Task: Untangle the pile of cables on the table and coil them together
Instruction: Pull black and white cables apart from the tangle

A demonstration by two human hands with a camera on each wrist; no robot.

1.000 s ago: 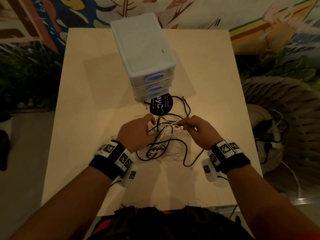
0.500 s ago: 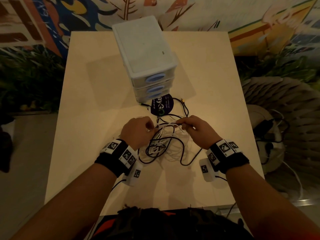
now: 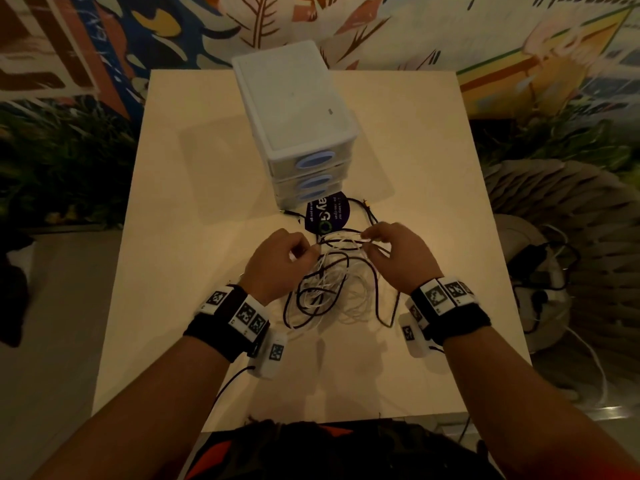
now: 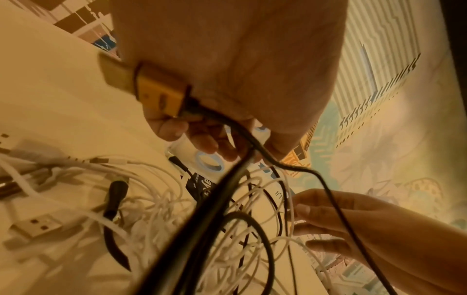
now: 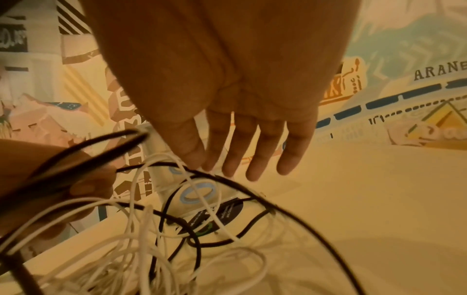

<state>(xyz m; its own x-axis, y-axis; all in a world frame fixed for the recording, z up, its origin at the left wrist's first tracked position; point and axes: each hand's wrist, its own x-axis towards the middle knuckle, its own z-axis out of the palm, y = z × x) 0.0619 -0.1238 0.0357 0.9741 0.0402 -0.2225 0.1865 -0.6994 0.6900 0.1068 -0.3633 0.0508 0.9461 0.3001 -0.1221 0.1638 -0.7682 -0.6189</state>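
Holding: my left hand (image 3: 277, 261) curls around black cables (image 4: 222, 191) and a yellow plug (image 4: 156, 87), lifted above the pile.
Right hand (image 3: 398, 251): fingers nearly straight, thumb and fingertips (image 5: 257, 159) pinching thin white strands at the pile's far edge.
Cables (image 3: 332, 292): a black and white tangle on the table (image 3: 194, 237), between my wrists.
Behind: a white drawer box (image 3: 294, 109), a dark round sticker (image 3: 329, 213) just before it.
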